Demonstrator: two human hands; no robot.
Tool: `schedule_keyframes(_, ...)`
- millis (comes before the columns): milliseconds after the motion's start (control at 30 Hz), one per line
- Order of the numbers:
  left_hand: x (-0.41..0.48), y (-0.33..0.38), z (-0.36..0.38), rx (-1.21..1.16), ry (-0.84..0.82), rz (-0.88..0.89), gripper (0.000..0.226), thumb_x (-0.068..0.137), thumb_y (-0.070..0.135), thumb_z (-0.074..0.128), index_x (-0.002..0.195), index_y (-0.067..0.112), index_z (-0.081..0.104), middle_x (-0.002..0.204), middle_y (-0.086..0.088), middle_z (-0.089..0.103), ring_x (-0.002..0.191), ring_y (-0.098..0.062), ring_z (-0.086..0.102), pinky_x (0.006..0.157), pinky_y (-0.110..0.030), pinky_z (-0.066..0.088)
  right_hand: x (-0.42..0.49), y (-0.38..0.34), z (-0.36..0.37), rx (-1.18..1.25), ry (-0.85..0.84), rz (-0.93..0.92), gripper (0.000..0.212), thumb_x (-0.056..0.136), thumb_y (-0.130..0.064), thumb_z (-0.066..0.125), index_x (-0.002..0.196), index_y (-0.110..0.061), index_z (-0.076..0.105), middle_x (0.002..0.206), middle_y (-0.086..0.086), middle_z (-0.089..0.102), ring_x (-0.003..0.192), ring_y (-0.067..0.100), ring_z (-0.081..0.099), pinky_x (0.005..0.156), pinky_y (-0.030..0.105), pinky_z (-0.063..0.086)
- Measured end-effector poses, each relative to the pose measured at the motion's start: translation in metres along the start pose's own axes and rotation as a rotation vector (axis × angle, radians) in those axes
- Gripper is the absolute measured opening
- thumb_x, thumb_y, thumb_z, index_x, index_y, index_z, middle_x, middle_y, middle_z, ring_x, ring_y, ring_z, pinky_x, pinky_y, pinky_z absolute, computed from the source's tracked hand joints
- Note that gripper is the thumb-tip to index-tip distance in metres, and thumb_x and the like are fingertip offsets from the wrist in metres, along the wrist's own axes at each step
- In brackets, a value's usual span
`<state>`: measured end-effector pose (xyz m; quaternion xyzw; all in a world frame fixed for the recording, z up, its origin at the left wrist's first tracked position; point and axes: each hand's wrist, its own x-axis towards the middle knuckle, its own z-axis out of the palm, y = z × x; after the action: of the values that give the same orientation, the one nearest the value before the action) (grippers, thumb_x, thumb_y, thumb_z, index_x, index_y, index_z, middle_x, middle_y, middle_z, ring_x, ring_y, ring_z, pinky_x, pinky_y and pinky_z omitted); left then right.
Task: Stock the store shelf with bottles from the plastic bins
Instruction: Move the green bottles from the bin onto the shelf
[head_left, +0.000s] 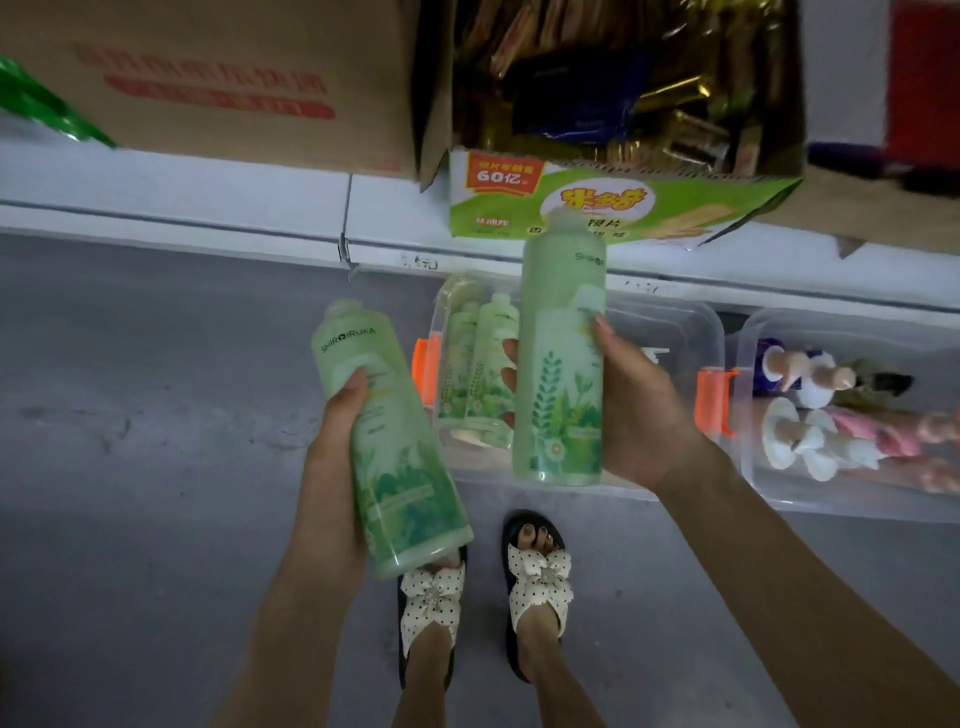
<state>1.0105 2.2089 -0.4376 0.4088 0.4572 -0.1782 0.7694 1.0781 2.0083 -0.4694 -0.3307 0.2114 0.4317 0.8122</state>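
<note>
My left hand grips a pale green bottle with leaf print, tilted with its top up and to the left. My right hand grips a second green bottle, held nearly upright above a clear plastic bin. That bin has orange latches, sits on the floor against the shelf base, and holds more green bottles lying at its left end. A white shelf runs across the top of the view.
On the shelf stand a closed cardboard box and an open carton of snack packets with a green flap. A second clear bin at the right holds pink and white bottles. My sandalled feet stand on grey floor.
</note>
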Motion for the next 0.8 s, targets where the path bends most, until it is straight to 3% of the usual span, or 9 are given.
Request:
schedule_keyframes(100,-0.027,0.021,0.016,-0.035,-0.046,0.009,0.041,0.066,0.052,0.057,0.085,0.017,0.065,0.068,-0.004,0.064,0.053,-0.015,0.062,0.055,-0.030,0.055,-0.015,-0.018,0.043,-0.057,0.068,-0.002,0.055,0.061,-0.052,0.071,0.098,-0.012,0.075,0.097,0.011,0.071,0.083,0.023,0.070,0.066,0.035,0.057)
schedule_keyframes(167,-0.046,0.035,0.025,-0.063,-0.064,0.010,0.047,0.063,0.052,0.058,0.089,0.014,0.066,0.070,-0.006,0.065,0.058,-0.018,0.065,0.062,-0.038,0.057,-0.025,-0.028,0.067,-0.165,0.197,-0.022,0.052,0.067,-0.052,0.060,0.099,-0.013,0.070,0.084,0.007,0.071,0.070,0.020,0.069,0.061,0.033,0.058)
schedule_keyframes(233,-0.066,0.050,0.033,-0.040,-0.088,-0.010,0.054,0.062,0.053,0.059,0.097,0.013,0.066,0.073,-0.007,0.067,0.061,-0.020,0.067,0.064,-0.041,0.058,-0.035,-0.036,0.085,-0.365,0.306,-0.089,0.044,0.076,-0.047,0.060,0.109,-0.018,0.060,0.085,0.003,0.070,0.071,0.018,0.069,0.067,0.034,0.058)
schedule_keyframes(333,-0.095,0.076,0.042,0.036,-0.141,-0.031,0.046,0.066,0.050,0.060,0.091,0.012,0.067,0.071,-0.007,0.068,0.055,-0.020,0.066,0.058,-0.033,0.056,-0.053,-0.045,0.105,-0.565,0.388,-0.155,0.039,0.078,-0.046,0.064,0.109,-0.024,0.057,0.089,0.000,0.070,0.079,0.019,0.069,0.076,0.038,0.055)
schedule_keyframes(500,-0.142,0.119,0.062,0.185,-0.170,0.036,0.048,0.061,0.041,0.066,0.100,0.014,0.063,0.069,-0.003,0.070,0.056,-0.016,0.066,0.047,-0.025,0.053,-0.093,-0.066,0.155,-0.549,0.395,-0.213,0.034,0.081,-0.046,0.064,0.108,-0.026,0.059,0.087,0.001,0.071,0.079,0.021,0.069,0.077,0.039,0.056)
schedule_keyframes(600,-0.174,0.144,0.072,0.218,-0.135,0.112,0.045,0.067,0.038,0.068,0.106,0.015,0.061,0.072,-0.004,0.069,0.059,-0.018,0.067,0.048,-0.025,0.052,-0.120,-0.083,0.194,-0.567,0.366,-0.305,0.028,0.083,-0.042,0.063,0.105,-0.025,0.059,0.087,0.004,0.069,0.074,0.019,0.067,0.072,0.037,0.056)
schedule_keyframes(700,-0.209,0.170,0.076,0.195,-0.100,0.162,0.040,0.078,0.035,0.066,0.111,0.014,0.058,0.086,-0.011,0.065,0.064,-0.022,0.065,0.048,-0.026,0.052,-0.152,-0.104,0.232,-0.664,0.333,-0.388,0.041,0.076,-0.046,0.064,0.110,-0.024,0.056,0.094,0.005,0.067,0.076,0.020,0.067,0.072,0.039,0.056)
schedule_keyframes(800,-0.240,0.194,0.081,0.204,-0.087,0.250,0.043,0.076,0.038,0.070,0.111,0.016,0.058,0.095,-0.014,0.065,0.071,-0.024,0.064,0.056,-0.029,0.053,-0.184,-0.126,0.265,-0.773,0.300,-0.464,0.038,0.076,-0.048,0.063,0.108,-0.028,0.055,0.097,0.001,0.068,0.079,0.017,0.068,0.068,0.032,0.056)
